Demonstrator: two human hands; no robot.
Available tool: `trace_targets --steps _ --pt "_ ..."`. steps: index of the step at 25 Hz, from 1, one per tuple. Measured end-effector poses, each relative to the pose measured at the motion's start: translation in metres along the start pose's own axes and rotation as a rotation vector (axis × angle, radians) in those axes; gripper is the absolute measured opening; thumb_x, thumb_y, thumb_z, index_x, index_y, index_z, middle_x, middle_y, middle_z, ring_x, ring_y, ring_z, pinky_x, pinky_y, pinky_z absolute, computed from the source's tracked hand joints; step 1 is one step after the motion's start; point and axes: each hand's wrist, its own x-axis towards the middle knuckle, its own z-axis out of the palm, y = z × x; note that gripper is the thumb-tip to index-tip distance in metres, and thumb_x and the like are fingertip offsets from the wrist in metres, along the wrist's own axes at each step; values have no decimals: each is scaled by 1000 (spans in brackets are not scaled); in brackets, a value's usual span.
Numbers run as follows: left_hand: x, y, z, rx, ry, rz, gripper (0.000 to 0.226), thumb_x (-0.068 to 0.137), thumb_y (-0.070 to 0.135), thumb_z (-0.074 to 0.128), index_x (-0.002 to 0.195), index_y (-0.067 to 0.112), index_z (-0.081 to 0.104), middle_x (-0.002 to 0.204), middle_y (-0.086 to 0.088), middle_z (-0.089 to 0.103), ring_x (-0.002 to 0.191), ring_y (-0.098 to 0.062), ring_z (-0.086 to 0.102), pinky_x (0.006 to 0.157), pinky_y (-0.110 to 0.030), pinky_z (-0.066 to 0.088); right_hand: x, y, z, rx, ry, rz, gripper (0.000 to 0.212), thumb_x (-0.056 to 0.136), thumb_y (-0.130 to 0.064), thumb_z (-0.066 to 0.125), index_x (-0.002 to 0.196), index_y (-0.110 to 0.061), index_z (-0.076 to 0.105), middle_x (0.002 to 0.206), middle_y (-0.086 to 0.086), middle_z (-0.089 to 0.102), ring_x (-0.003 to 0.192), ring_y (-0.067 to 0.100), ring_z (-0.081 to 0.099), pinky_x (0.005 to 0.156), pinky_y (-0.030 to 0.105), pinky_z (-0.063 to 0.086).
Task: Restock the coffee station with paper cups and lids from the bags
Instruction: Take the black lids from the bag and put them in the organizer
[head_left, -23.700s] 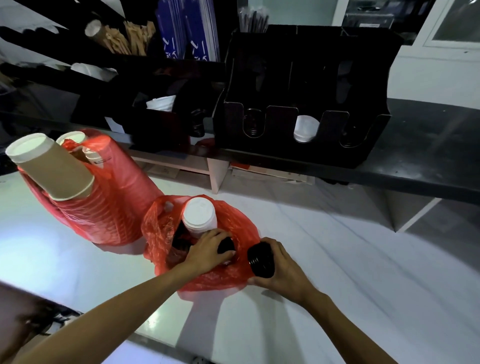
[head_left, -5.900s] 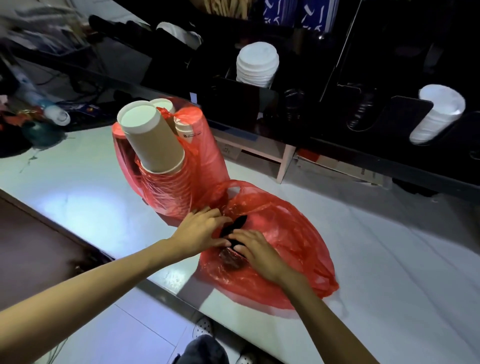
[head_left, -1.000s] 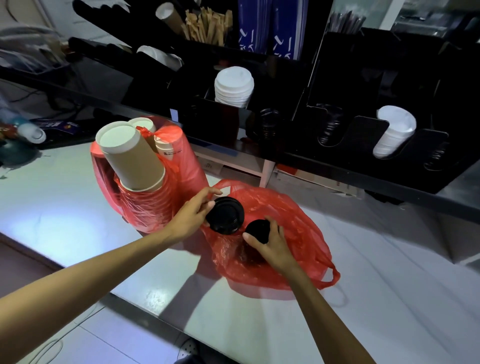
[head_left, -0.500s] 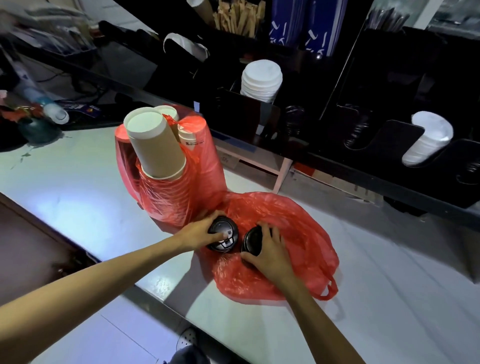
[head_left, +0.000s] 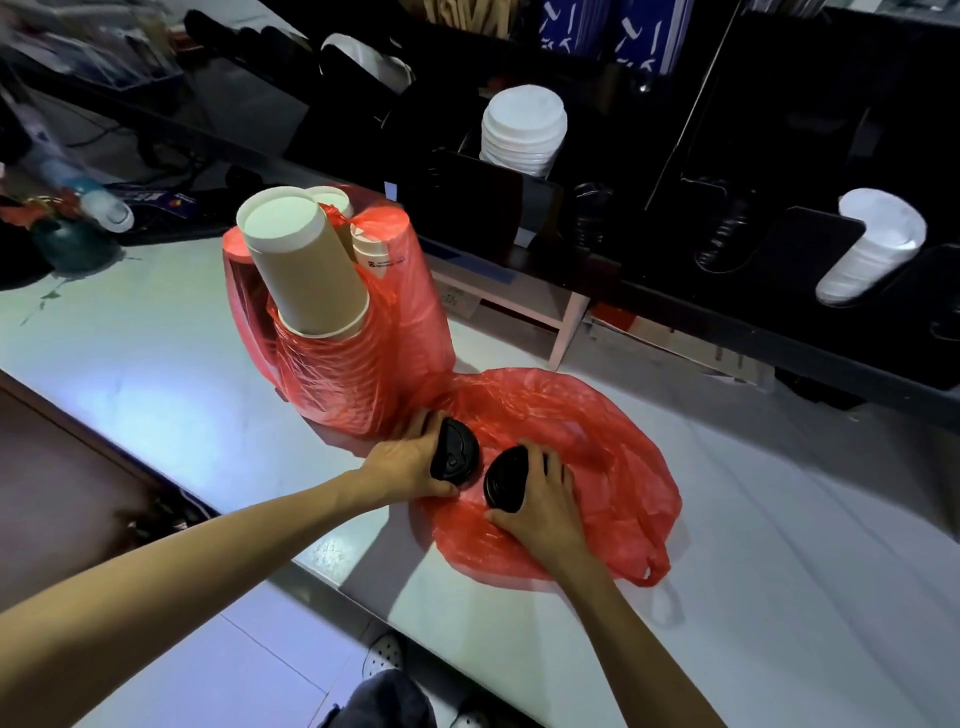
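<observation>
A: What does each hand hold at this moment?

B: The left hand (head_left: 410, 462) has its fingers curled around a stack of black lids (head_left: 453, 456), and the right hand (head_left: 540, 499) grips a second black lid stack (head_left: 505, 482) in the same way. Both stacks lie on their side at the mouth of the flat red bag (head_left: 597, 467), just beside each other, on the white counter (head_left: 779, 519).

A: And the cups?

B: The paper cups (head_left: 304, 270) stand upside down in the other red bag (head_left: 363, 374), which touches the flat one from behind. They are not yet unpacked.

A: How should the step be done well?

B: I think the lids should be lifted free of the plastic first, because the thin bag may cling and come up with them. Each stack is better held with pressure from both ends, so that no lid slides off the end. Then they go to the black organizer (head_left: 753, 156) behind the counter, where white lids (head_left: 523, 130) already sit in one slot. The darker slots seem to hold black lids, but it is too dark to be sure.

A: Any risk?

B: The tall cups are near the left arm and could tip.
</observation>
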Motion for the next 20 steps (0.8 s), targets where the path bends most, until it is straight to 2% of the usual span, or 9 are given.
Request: trace_targets --steps 3,8,12,15,17,20 --pt "0 0 3 6 27 20 123 68 54 81 157 20 3 159 -5 14 130 -33 50 99 -41 49 2 -4 0 -13 20 -7 101 69 -37 86 149 -25 25 149 5 30 136 34 33 113 44 35" --pt "1 -6 -4 -108 19 8 123 70 53 80 157 25 -3 165 -8 11 138 -29 45 105 -34 44 -3 -4 -15 166 14 8 96 65 -45 86 141 -34 29 143 1 28 130 34 35 107 48 41" --pt "0 -2 -23 -188 52 57 113 73 50 79 154 30 4 153 -4 37 126 -29 55 98 -35 47 -6 -6 -34 309 34 -23 94 63 -46 90 138 -40 33 137 -4 28 130 28 37 109 47 41" --pt "-2 5 -38 -224 78 111 112 68 49 82 152 34 9 153 -7 30 130 -29 51 99 -37 48 -7 -9 -47 381 72 -64 93 62 -45 92 138 -38 38 136 -4 30 127 20 39 110 45 41" --pt "-5 9 -45 -247 92 149 108 69 44 84 151 34 13 145 -4 29 127 -28 52 98 -40 50 -8 -12 -53 403 82 -87 93 63 -45 91 139 -37 38 138 -4 30 126 17 38 111 43 41" --pt "-11 13 -55 -245 123 169 103 69 43 84 148 29 19 136 0 32 121 -27 54 96 -43 52 -7 -15 -62 384 138 -91 97 63 -58 84 143 -38 33 141 -4 31 134 21 37 112 48 40"
